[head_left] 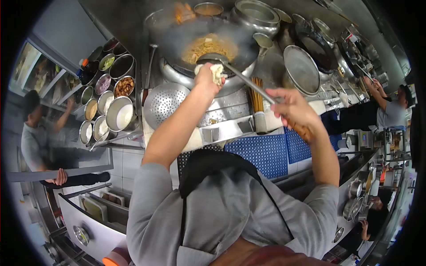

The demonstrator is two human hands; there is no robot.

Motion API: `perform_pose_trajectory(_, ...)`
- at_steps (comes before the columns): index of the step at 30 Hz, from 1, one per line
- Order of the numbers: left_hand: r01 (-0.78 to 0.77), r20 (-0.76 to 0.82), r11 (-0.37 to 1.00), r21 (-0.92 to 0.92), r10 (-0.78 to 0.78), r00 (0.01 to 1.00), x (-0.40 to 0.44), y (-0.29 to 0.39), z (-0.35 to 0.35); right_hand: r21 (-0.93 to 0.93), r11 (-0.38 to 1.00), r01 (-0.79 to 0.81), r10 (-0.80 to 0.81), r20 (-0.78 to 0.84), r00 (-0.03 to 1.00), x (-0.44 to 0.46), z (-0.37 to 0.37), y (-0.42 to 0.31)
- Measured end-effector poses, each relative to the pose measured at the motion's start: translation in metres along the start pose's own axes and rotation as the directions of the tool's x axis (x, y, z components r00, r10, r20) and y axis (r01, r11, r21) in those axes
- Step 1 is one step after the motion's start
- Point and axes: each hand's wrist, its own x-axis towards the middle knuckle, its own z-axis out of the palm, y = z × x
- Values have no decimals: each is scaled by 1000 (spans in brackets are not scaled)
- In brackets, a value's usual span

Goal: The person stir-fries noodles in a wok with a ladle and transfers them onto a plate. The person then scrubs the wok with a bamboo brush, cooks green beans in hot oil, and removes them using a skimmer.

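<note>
My left hand (207,82) is closed round a folded white cloth (216,73) at the near rim of a large dark wok (171,51). Noodle-like strips of food (208,48) lie steaming in the wok. My right hand (293,106) grips a long-handled ladle (250,83) by its shaft, the wooden end running back under the wrist. The ladle's bowl is over the wok's near side, close to the food and just beyond the cloth. Whether the bowl holds anything is hidden.
Left of the wok lie a perforated strainer (166,104) and several bowls of ingredients, including a white-filled bowl (120,114). A bamboo brush (258,104) stands to the right, near a round metal lid (301,68). One person (42,137) is at the left, another (390,113) at the far right.
</note>
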Motion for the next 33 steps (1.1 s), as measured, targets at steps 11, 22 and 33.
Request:
perform_pose_trajectory(11, 80, -17, 995, 67, -79, 997, -86, -51, -55, -107, 982, 155, -159, -34, 987, 58, 5, 1)
perform_pose_trajectory(22, -59, 31, 998, 24, 58, 998, -31, -74, -64, -343, 896, 282, -346, -144, 927, 87, 26, 3)
perform_pose_trajectory(33, -51, 11, 998, -48, 52, 999, 30, -11, -16, 95, 995, -7, 12, -47, 999, -11, -4, 44)
